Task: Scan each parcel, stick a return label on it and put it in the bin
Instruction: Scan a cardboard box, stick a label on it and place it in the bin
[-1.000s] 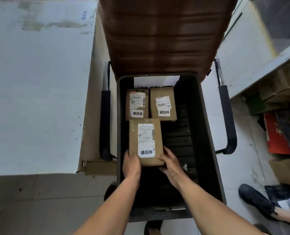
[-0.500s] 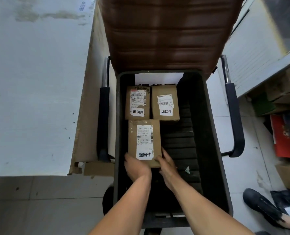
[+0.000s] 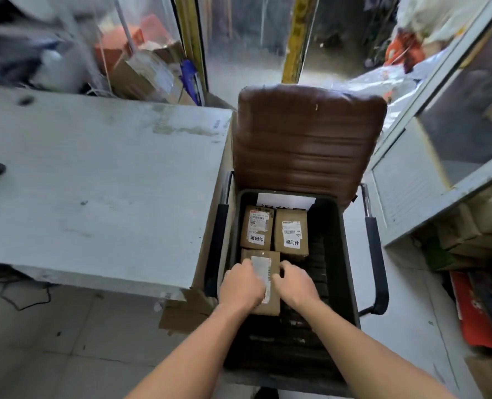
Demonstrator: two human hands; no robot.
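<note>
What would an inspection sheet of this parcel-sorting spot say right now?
Surface: grey table, worn, a dark object at its left edge.
Job's things: black bin on a brown chair; two labelled parcels at the back, a third parcel in front of them.
Clutter: cardboard boxes behind the table, blurred.
Hands: left hand and right hand rest on the third parcel.
Cables: thin wire on the floor under the table.
Surroundings: glazed door to the right.

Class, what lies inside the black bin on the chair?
Inside the black bin: three brown parcels, two showing return labels. Both hands cover the nearest parcel's label.
</note>
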